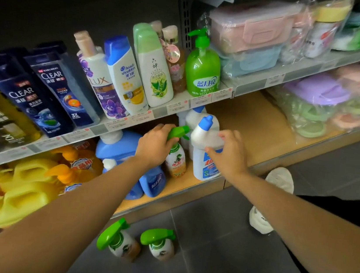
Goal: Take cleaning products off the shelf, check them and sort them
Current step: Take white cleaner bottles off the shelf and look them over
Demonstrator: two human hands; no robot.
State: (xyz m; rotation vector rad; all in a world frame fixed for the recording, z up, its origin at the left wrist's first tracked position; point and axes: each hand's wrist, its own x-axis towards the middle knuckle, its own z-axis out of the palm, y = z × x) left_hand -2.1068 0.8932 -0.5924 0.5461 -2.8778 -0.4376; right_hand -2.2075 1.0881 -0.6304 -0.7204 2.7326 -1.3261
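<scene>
— Where are the hands?

— Both are at the centre of the frame, over the wooden bottom shelf [262, 129]. The left hand [153, 147] grips a spray bottle [176, 162] by its green trigger head, with the fingers curled over the top.

— And the other one?

— The right hand [229, 153] holds a white bottle with a blue cap [203, 170]. The thumb presses on the front and the fingers curl over the shoulder. The picture is soft there, so I cannot tell how far round they reach.

— How do the two bottles stand?

— Upright on the shelf, just beside each other. A second white bottle [194, 115] stands behind them.

— What is around them?

— Blue detergent jugs [120, 149] sit just left of the spray bottle, partly behind the left wrist, and yellow jugs [18, 195] fill the lower left. At lower centre, two more spray bottles [120, 243] with green triggers are side by side on the grey floor [217, 244].
</scene>
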